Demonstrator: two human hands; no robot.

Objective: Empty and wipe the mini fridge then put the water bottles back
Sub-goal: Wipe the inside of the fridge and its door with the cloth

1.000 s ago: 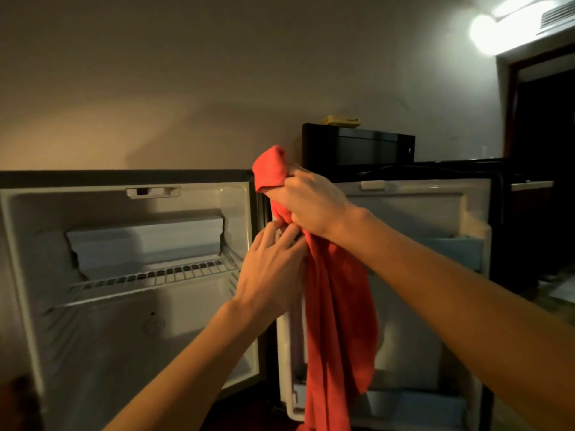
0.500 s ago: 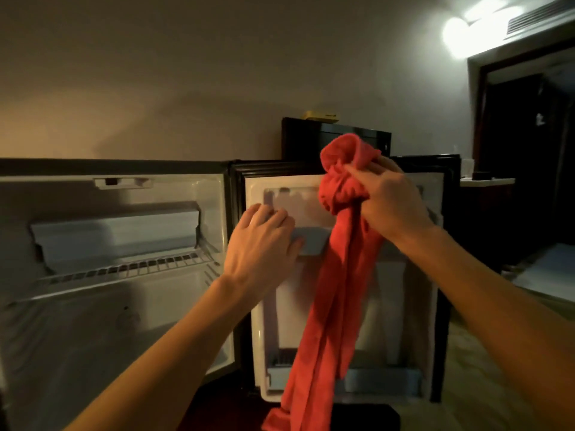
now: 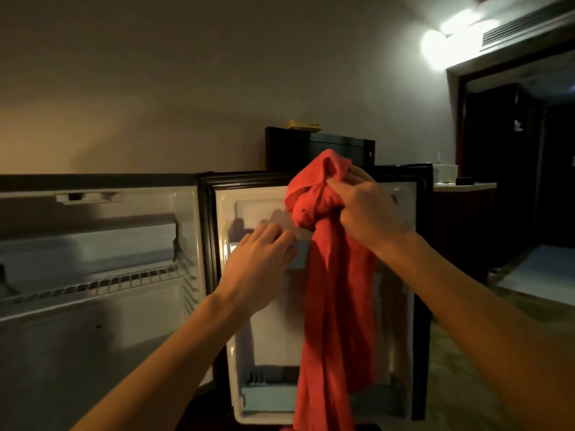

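Wiping fridge door (image 3: 401, 275) — my right hand (image 3: 367, 209) clutches cloth (image 3: 336, 290) | left hand (image 3: 261, 262) flat, unclenched on shelf (image 3: 300, 259) | next — rub liner.

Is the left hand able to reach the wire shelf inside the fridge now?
Probably yes. The left hand rests on the open door's upper shelf and holds nothing; the wire shelf lies bare, with nothing between them.

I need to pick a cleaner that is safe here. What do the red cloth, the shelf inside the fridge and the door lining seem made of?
Red cloth: soft woven fabric, matte, hanging in folds. Shelf: probably coated metal wire, thin parallel bars. Door lining: apparently moulded white plastic, smooth with slight sheen.
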